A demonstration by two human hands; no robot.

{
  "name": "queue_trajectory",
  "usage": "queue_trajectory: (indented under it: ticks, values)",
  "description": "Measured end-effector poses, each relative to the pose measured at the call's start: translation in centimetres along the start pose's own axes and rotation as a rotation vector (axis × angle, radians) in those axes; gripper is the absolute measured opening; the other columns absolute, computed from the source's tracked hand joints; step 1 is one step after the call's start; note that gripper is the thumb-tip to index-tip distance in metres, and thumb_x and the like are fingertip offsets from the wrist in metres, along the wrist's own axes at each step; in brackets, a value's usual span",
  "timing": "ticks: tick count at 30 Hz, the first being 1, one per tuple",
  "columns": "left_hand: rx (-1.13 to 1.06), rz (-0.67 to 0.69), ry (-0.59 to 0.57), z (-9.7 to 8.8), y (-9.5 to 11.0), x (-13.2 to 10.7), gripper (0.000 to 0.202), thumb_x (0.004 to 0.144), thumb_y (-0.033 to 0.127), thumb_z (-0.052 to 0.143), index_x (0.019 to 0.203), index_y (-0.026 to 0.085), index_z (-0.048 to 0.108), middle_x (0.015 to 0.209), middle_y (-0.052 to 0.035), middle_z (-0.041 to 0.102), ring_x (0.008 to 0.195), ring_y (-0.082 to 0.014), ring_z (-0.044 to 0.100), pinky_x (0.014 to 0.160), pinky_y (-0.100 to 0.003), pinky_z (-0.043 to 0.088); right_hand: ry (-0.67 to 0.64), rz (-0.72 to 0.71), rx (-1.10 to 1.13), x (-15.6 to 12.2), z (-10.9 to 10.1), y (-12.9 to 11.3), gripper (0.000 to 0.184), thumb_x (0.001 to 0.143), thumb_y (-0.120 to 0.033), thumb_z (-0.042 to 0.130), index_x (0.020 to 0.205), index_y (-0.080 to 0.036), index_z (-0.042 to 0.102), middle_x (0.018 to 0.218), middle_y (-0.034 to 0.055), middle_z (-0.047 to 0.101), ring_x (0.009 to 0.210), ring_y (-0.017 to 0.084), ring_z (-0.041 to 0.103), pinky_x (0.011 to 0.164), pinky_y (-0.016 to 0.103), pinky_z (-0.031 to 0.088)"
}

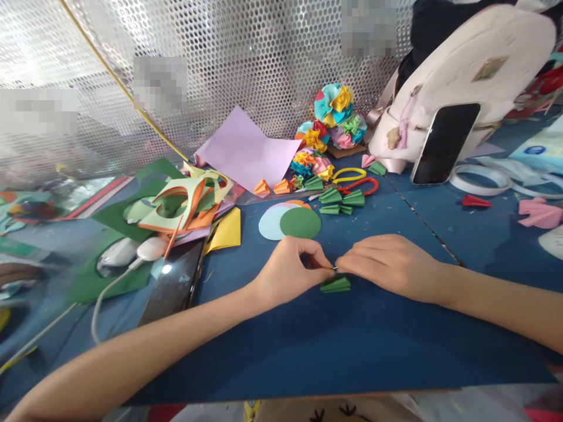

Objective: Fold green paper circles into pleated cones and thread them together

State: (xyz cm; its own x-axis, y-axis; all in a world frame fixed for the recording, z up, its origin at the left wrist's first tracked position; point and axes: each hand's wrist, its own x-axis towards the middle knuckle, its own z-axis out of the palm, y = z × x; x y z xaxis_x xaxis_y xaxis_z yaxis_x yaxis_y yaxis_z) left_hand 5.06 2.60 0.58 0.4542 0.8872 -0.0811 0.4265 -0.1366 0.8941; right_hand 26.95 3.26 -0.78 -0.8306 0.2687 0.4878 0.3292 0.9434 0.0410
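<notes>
Presently, L hand [292,272] and R hand [387,266] meet at fingertips, both pinching small thin item [334,268], metal glint at tip, exact type unclear. Pleated green paper fan [335,285] lies on blue bench [308,357] just below hands. Beyond: green paper circle [300,223] overlapping pale blue paper circle [271,223], red-handled scissors [358,186], approx. paper rosette balls [334,114] before perforated metal sheet [264,58].

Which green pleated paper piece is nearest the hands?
The green pleated fan below the left hand and right hand; the other green fans lie farther up.
</notes>
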Motion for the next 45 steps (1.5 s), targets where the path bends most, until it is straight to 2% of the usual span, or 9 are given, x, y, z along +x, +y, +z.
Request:
queue_trajectory:
  ticks: [6, 9, 13, 16, 24, 27, 32, 37, 45]
  values:
    - [0.037, 0.052, 0.021, 0.08, -0.09, -0.01, 0.012, 0.071, 0.011, 0.071, 0.062, 0.015, 0.063, 0.062, 0.0035, 0.064, 0.06, -0.0084, 0.052, 0.059, -0.021, 0.04, -0.03, 0.049, -0.067, 0.55, 0.25, -0.07, 0.017, 0.096, -0.015, 0.048, 0.09, -0.015, 0.064, 0.077, 0.0043, 0.067, 0.069, 0.017, 0.052, 0.065, 0.031, 0.042]
    - [0.18, 0.173, 0.086, 0.19, 0.23, -0.18, 0.016, 0.073, 0.01, 0.072, 0.063, 0.016, 0.061, 0.063, 0.0056, 0.062, 0.063, -0.0086, 0.052, 0.068, -0.024, 0.039, -0.017, 0.105, -0.019, 0.72, 0.3, -0.25, 0.018, 0.097, -0.018, 0.048, 0.089, -0.014, 0.065, 0.078, 0.0053, 0.065, 0.072, 0.017, 0.053, 0.068, 0.032, 0.043]
    - [0.294, 0.278, 0.142, 0.24, 0.62, -0.37, 0.019, 0.074, 0.008, 0.073, 0.075, 0.017, 0.057, 0.068, 0.0078, 0.061, 0.067, -0.0081, 0.053, 0.079, -0.028, 0.037, -0.033, 0.204, 0.114, 0.82, 0.32, -0.46, 0.02, 0.097, -0.018, 0.045, 0.089, -0.015, 0.063, 0.08, 0.0052, 0.064, 0.074, 0.017, 0.054, 0.07, 0.031, 0.042]
    - [0.224, 0.267, 0.113, 0.18, 0.45, -0.26, 0.02, 0.073, 0.01, 0.075, 0.078, 0.018, 0.057, 0.073, 0.0071, 0.062, 0.07, -0.0084, 0.056, 0.078, -0.025, 0.04, -0.026, 0.259, 0.201, 0.85, 0.23, -0.49, 0.019, 0.097, -0.018, 0.044, 0.088, -0.016, 0.061, 0.079, 0.0039, 0.063, 0.073, 0.016, 0.053, 0.068, 0.029, 0.04]
    - [0.021, 0.077, 0.056, 0.25, -0.25, 0.0, 0.005, 0.075, 0.013, 0.072, 0.075, 0.017, 0.068, 0.068, 0.0032, 0.067, 0.064, -0.0091, 0.059, 0.063, -0.02, 0.044, -0.003, 0.337, 0.317, 0.74, 0.12, -0.45, 0.016, 0.097, -0.017, 0.044, 0.089, -0.017, 0.058, 0.079, 0.0029, 0.061, 0.071, 0.014, 0.052, 0.065, 0.027, 0.038]
    - [0.066, 0.079, 0.064, 0.26, 0.0, -0.13, 0.006, 0.074, 0.012, 0.072, 0.073, 0.017, 0.069, 0.067, 0.0032, 0.067, 0.063, -0.0094, 0.058, 0.063, -0.021, 0.044, -0.007, 0.338, 0.332, 0.72, 0.24, -0.44, 0.016, 0.097, -0.017, 0.044, 0.089, -0.017, 0.058, 0.079, 0.0032, 0.061, 0.072, 0.014, 0.053, 0.066, 0.027, 0.039]
    - [0.213, 0.172, 0.053, -0.04, 0.27, -0.19, 0.005, 0.076, 0.015, 0.073, 0.076, 0.019, 0.07, 0.073, 0.0032, 0.069, 0.071, -0.0115, 0.061, 0.076, -0.026, 0.044, -0.006, 0.302, 0.272, 0.59, 0.4, -0.23, 0.019, 0.097, -0.018, 0.042, 0.088, -0.017, 0.059, 0.078, 0.0039, 0.061, 0.071, 0.015, 0.053, 0.065, 0.027, 0.04]
    - [0.121, 0.162, 0.027, -0.24, 0.07, 0.01, 0.009, 0.083, 0.017, 0.065, 0.078, 0.019, 0.073, 0.08, 0.0003, 0.072, 0.078, -0.0144, 0.064, 0.076, -0.026, 0.047, -0.009, 0.189, 0.087, 0.44, 0.39, 0.01, 0.024, 0.098, -0.019, 0.042, 0.086, -0.016, 0.063, 0.076, 0.0048, 0.063, 0.07, 0.016, 0.053, 0.067, 0.029, 0.041]
    - [0.099, 0.144, 0.056, -0.01, 0.1, -0.01, 0.009, 0.075, 0.01, 0.069, 0.069, 0.017, 0.069, 0.071, 0.0017, 0.067, 0.07, -0.0118, 0.061, 0.07, -0.023, 0.047, -0.029, 0.127, -0.01, 0.68, -0.11, -0.11, 0.021, 0.097, -0.024, 0.047, 0.089, -0.015, 0.064, 0.079, 0.0052, 0.064, 0.073, 0.018, 0.05, 0.07, 0.032, 0.042]
